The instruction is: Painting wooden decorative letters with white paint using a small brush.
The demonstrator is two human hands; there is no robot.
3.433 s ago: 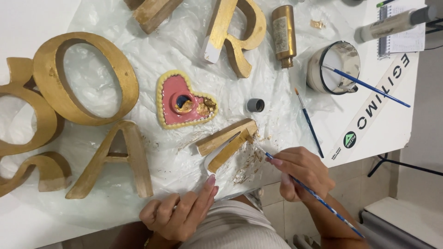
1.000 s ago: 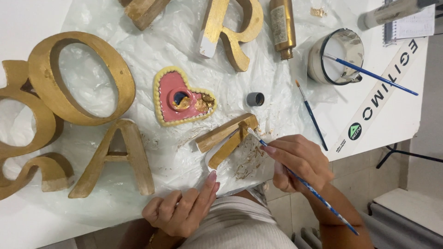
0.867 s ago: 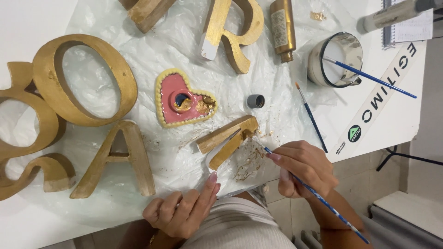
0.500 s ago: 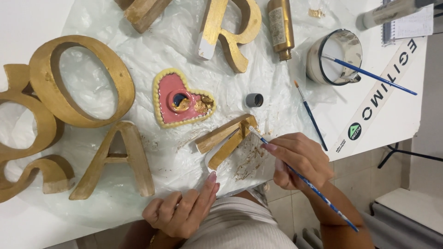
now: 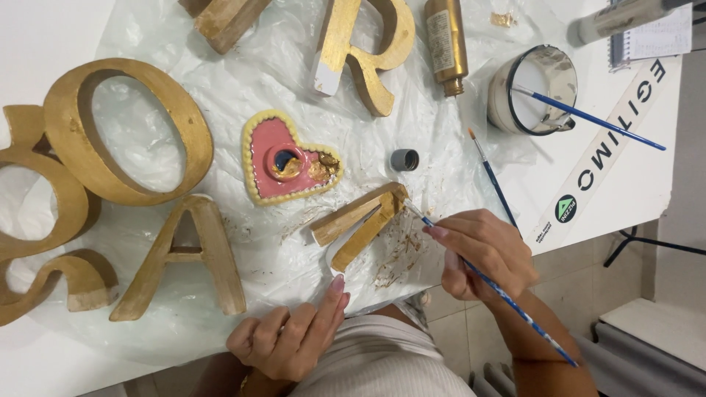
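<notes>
A gold-painted wooden letter (image 5: 358, 224) lies tilted on crinkled plastic sheet (image 5: 243, 95) near the front edge of the white tabletop (image 5: 44, 29). The right hand (image 5: 487, 254) has its fingers pinched around a thin blue paintbrush (image 5: 491, 283), whose tip touches the letter's upper right end. The left hand (image 5: 290, 338) rests at the sheet's near edge, fingers loosely curled around nothing, one fingertip close to the letter's lower end. Just above lie a pink heart-shaped dish (image 5: 287, 158) and a small grey cap (image 5: 404, 159); farther off, a mug (image 5: 533, 90) and a gold bottle (image 5: 446, 43).
</notes>
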